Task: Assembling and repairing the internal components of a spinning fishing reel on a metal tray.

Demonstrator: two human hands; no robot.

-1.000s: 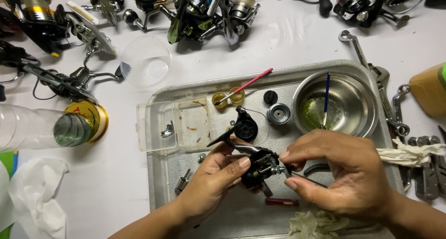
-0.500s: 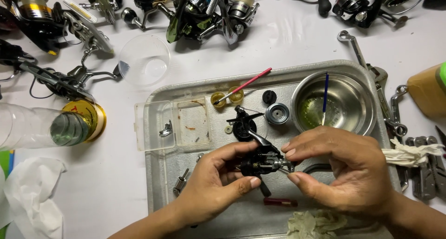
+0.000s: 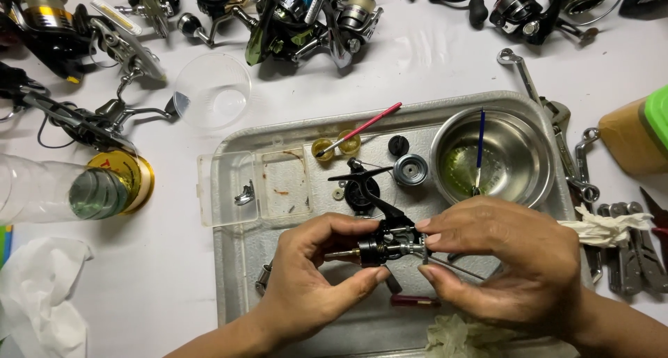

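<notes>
Both hands hold a small black fishing reel body [image 3: 387, 245] over a metal tray [image 3: 236, 274]. My left hand [image 3: 313, 281] pinches its left end between thumb and fingers. My right hand [image 3: 508, 260] grips the right end, where a thin metal wire [image 3: 456, 267] sticks out under the fingers. Just beyond the reel lie a black rotor part [image 3: 362, 187] and a silver spool [image 3: 410, 170].
A steel bowl [image 3: 518, 139] with a blue brush stands at the tray's back right. A clear plastic box [image 3: 254, 187], two small yellow caps with a red brush [image 3: 362, 128], wrenches [image 3: 563, 128], several reels at the back, a clear cup [image 3: 212, 90], a bottle [image 3: 56, 194].
The reel body has been turned in my hands and now lies level between them. My right hand has shifted its grip onto the right end.
</notes>
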